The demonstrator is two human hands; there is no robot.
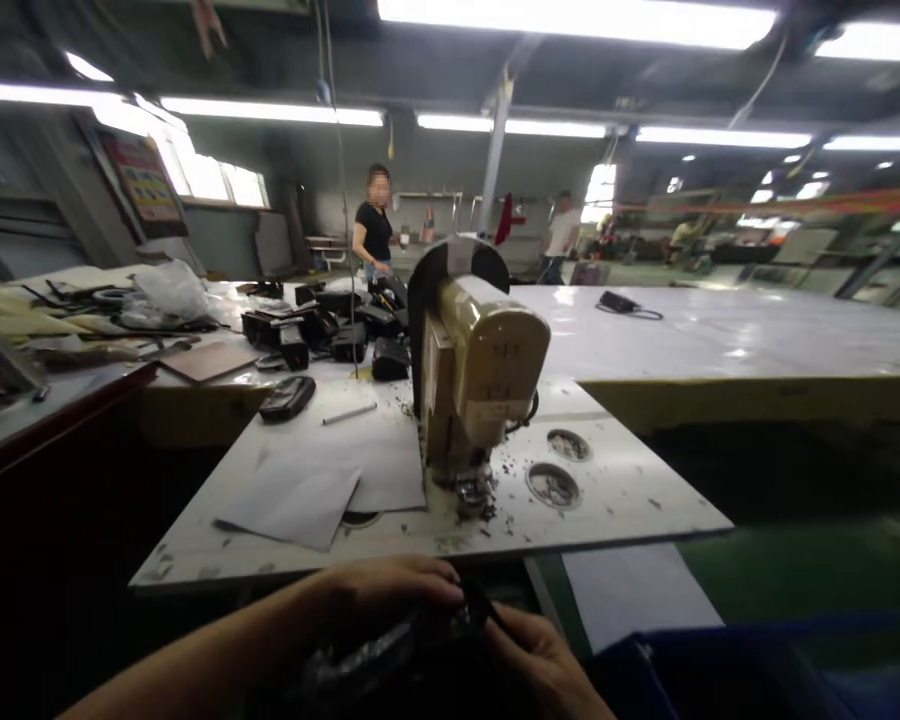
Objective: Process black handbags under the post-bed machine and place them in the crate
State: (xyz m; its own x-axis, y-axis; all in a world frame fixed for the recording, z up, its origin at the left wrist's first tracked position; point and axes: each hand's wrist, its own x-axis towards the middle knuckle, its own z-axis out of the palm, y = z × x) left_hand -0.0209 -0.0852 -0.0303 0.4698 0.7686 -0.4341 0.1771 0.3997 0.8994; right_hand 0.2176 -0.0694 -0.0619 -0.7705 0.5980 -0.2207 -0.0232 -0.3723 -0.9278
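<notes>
Below the desk's (630, 505) front edge, left hand (390, 590) and right hand (544, 660) both pinch a small black piece (480, 603) above a plastic bag (367, 655). A beige machine (480, 370) stands beyond, with paper sheets (307, 490) beside it. The wall poster (146, 185) is too blurred to read.

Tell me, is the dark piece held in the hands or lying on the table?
Held: the left hand and right hand pinch the dark piece in front of the table.

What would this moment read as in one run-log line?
left hand: closed on dark piece | right hand: pinching same piece | place: below table edge, before beige machine | background: person standing
</notes>
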